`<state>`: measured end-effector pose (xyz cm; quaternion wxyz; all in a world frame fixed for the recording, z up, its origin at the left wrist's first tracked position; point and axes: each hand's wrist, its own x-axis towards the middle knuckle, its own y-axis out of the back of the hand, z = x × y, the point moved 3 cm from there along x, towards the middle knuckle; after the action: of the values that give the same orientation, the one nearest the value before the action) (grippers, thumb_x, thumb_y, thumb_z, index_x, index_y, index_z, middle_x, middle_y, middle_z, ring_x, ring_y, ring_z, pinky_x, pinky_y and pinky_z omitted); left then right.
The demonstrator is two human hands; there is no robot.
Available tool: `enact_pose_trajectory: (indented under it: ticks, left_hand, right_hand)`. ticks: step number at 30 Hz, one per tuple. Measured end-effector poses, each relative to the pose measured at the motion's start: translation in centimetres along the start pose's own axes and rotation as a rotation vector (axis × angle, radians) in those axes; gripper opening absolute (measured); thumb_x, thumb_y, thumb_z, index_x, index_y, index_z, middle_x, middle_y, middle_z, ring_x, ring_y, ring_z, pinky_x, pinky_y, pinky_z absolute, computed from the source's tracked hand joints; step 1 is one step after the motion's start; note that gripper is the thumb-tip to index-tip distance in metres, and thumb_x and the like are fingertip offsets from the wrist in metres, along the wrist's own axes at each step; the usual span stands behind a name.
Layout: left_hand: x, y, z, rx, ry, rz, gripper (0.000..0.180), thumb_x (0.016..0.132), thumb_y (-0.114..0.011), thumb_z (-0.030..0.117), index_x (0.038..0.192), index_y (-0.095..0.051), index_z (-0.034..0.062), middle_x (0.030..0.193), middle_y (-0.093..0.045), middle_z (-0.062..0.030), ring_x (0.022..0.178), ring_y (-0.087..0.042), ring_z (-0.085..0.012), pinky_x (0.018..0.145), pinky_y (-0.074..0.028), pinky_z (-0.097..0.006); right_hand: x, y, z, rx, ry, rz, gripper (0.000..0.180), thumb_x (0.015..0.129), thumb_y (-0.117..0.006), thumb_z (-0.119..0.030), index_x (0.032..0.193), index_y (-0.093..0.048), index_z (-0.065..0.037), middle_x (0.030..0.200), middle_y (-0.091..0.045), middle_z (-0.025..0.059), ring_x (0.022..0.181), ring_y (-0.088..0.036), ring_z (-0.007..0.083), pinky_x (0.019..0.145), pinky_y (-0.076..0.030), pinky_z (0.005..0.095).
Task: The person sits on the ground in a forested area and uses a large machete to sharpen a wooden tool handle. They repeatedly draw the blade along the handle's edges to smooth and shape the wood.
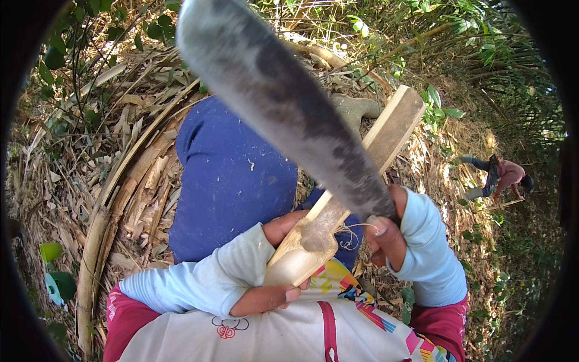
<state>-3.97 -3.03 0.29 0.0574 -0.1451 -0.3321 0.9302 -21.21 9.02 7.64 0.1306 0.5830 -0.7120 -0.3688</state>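
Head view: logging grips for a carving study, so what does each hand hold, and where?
Left hand grips bamboo piece at its carved lower end; right hand grips machete by its handle.

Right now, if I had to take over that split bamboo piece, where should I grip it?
Probably the near, carved end of the bamboo piece, from the left, where the left hand wraps it. The far end is bare, but the big blade in the right hand crosses the middle.

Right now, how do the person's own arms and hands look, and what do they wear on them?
Both forearms wear long pale blue sleeves that reach the wrists, over dark pink cuffs near the elbows. The left hand and right hand are bare, with no gloves; no rings or watch show. The left sleeve is wrinkled; the right sleeve looks smoother.
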Motion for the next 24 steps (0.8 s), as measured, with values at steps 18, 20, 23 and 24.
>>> enact_pose_trajectory:
  ticks: [18,20,23,24]
  left_hand:
    - [0.0,-0.2,0.0,0.005,-0.013,0.024,0.077,0.081,-0.061,0.005,0.147,-0.022,0.0008,0.127,-0.049,-0.0099,0.113,-0.048,-0.0169,0.098,-0.040,-0.032]
    - [0.0,-0.1,-0.1,0.057,-0.040,0.013,0.077,0.081,-0.061,0.004,0.147,-0.022,0.0008,0.123,-0.050,-0.0085,0.109,-0.049,-0.0165,0.096,-0.041,-0.031]
    - [-0.1,0.1,-0.5,0.077,-0.048,0.006,0.077,0.080,-0.061,0.002,0.147,-0.022,0.0023,0.116,-0.052,-0.0059,0.101,-0.051,-0.0146,0.089,-0.044,-0.029]
    - [-0.2,-0.1,-0.3,0.034,-0.002,0.008,0.077,0.080,-0.060,0.001,0.147,-0.023,0.0037,0.114,-0.052,-0.0051,0.098,-0.052,-0.0134,0.086,-0.045,-0.028]
  right_hand:
    - [-0.2,-0.5,-0.1,-0.033,0.099,-0.055,0.016,0.091,-0.063,-0.017,0.083,-0.058,-0.004,0.061,-0.046,0.0106,0.051,-0.051,0.0283,0.048,-0.040,0.0372]
    - [-0.3,-0.1,0.0,-0.001,0.030,-0.025,0.016,0.090,-0.064,-0.018,0.084,-0.057,-0.004,0.061,-0.046,0.0106,0.050,-0.051,0.0287,0.047,-0.039,0.0370]
    - [-0.5,0.6,0.4,0.201,-0.125,0.120,0.025,0.095,-0.059,-0.025,0.084,-0.056,-0.002,0.061,-0.052,0.0051,0.049,-0.052,0.0159,0.048,-0.042,0.0296]
    - [-0.5,0.9,0.3,0.274,-0.181,0.179,0.027,0.096,-0.058,-0.027,0.084,-0.055,-0.002,0.062,-0.053,0.0038,0.049,-0.053,0.0129,0.048,-0.043,0.0278]
